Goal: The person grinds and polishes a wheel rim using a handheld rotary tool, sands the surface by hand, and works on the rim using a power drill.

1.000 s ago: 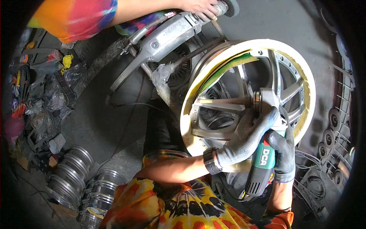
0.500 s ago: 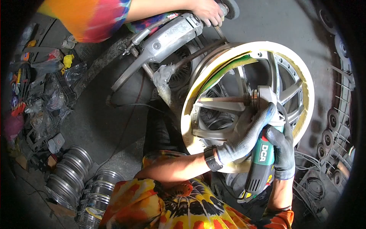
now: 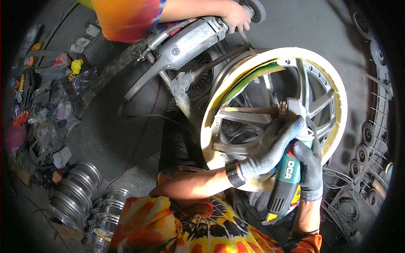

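My two gloved hands grip a green and black DCA angle grinder (image 3: 285, 185). My left hand (image 3: 266, 152), with a watch at the wrist, wraps around its silver head end. My right hand (image 3: 311, 170) closes around the body from the right. A tan, stick-like attachment (image 3: 249, 110) points left from the grinder head, across the spokes of a large alloy wheel (image 3: 339, 99). Its tip lies near the inner left side of the rim; contact there cannot be made out. Yellowish covering lines the rim, and a green strip (image 3: 249, 82) shows inside its upper left.
Another person's hand (image 3: 237, 17) rests on a big grey machine (image 3: 192, 44) with a round wheel at its end. Stacked metal rims (image 3: 80, 192) stand lower left, beside scattered plastic bags (image 3: 52, 111). Abrasive discs (image 3: 368, 133) and coiled cable (image 3: 348, 208) lie along the right.
My hands and the grinder have shifted slightly left and down. The other person's arm and sleeve have moved a little to the right.
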`<state>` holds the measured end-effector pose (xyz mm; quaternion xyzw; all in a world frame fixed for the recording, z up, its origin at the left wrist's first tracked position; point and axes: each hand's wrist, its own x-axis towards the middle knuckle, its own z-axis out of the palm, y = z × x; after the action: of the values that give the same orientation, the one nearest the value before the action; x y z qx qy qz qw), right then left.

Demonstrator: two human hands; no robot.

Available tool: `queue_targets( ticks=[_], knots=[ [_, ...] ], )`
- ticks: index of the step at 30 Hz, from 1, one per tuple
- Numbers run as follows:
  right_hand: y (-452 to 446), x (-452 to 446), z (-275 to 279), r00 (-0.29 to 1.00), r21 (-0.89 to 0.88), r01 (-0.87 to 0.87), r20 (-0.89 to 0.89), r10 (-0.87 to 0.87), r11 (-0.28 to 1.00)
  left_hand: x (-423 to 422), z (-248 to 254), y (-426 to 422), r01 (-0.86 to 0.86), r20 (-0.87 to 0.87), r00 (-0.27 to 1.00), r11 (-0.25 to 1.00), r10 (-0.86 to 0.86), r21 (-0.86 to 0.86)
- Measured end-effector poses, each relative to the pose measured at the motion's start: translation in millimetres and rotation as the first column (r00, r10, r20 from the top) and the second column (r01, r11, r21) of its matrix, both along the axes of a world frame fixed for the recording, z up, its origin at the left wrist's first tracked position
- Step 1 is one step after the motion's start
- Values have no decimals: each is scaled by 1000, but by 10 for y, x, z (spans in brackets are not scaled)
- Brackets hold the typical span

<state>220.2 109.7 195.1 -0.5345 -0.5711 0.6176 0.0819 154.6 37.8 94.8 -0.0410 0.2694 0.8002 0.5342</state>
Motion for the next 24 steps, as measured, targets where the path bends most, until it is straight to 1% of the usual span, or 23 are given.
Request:
queue_targets(
  ticks=[2, 5, 7, 9, 11, 14, 16, 19, 20, 22, 24],
  knots=[
    [2, -9, -14, 1000, -23, -7, 27, 8, 1000, -26, 3, 4, 9, -12, 1000, 1000, -9, -21],
    [10, 9, -3, 1000, 7, -24, 17, 24, 1000, -23, 14, 20, 28, 39, 999, 999, -29, 28],
    [22, -3, 13, 1000, -6, -18, 13, 18, 1000, -25, 73, 24, -20, 79, 997, 1000, 18, 23],
    [19, -3, 2, 1000, -27, -13, 5, 13, 1000, 6, 2, 31, -29, 54, 998, 999, 27, 34],
    [21, 16, -15, 999, 0, -30, 33, 30, 1000, 40, -25, 25, -35, 26, 999, 998, 34, 44],
    [13, -2, 11, 1000, -21, -14, 10, 14, 1000, 22, 34, -11, -38, 39, 999, 999, 38, 7],
    [18, 6, 50, 999, -24, -26, 19, 27, 999, 52, 34, -6, 0, -18, 1000, 997, -2, -75],
    [48, 32, 21, 999, -24, -53, -7, 53, 998, 44, 76, -25, 5, -46, 999, 993, -10, -117],
    [54, 27, 8, 998, -14, -56, 0, 56, 998, 42, 56, -15, 5, -46, 999, 993, -11, -117],
    [56, 2, -3, 998, -3, -61, 5, 61, 998, 17, -1, 17, -15, -3, 1000, 1000, 15, 2],
    [40, -25, -6, 999, 5, -44, 12, 44, 999, 17, 25, 4, -15, 1, 1000, 1000, 15, -22]
  ],
)
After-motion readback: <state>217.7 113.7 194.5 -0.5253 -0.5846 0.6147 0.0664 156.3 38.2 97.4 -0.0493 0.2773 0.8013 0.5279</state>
